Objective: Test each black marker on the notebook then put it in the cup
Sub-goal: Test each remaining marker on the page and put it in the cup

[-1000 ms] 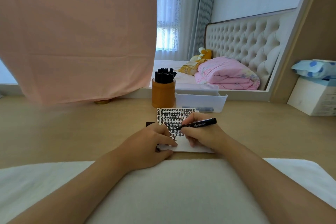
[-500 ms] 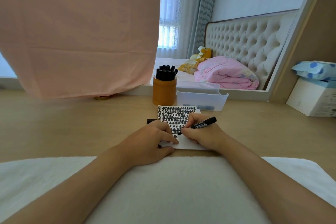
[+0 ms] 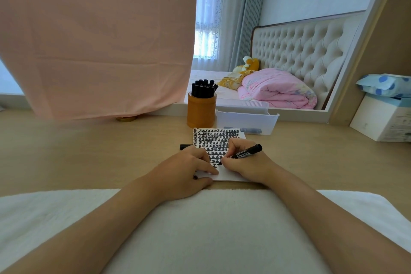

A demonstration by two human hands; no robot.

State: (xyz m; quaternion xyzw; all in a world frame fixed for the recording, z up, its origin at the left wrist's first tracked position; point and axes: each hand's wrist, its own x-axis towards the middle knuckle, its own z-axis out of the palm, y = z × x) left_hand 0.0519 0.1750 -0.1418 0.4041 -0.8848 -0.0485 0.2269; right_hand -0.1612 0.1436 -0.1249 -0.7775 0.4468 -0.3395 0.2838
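— Towel nearest?
— Yes, a white fluffy towel (image 3: pixel 211 229) lies under both forearms at the near edge of the pale wooden surface (image 3: pixel 89 158).
— Hands?
— The left hand (image 3: pixel 184 171) rests on the small white notebook (image 3: pixel 213 140), its fingers stretched out and pressing the near left part of the page. The right hand (image 3: pixel 244 162) has its fingers clamped round a black felt marker (image 3: pixel 244 153), tip touching the page below rows of black marks.
— Farther back?
— Just past the notebook stands an orange-brown cylindrical cup (image 3: pixel 201 113) holding black markers (image 3: pixel 203 89), with a clear plastic tray (image 3: pixel 272 121) beside it on the right.
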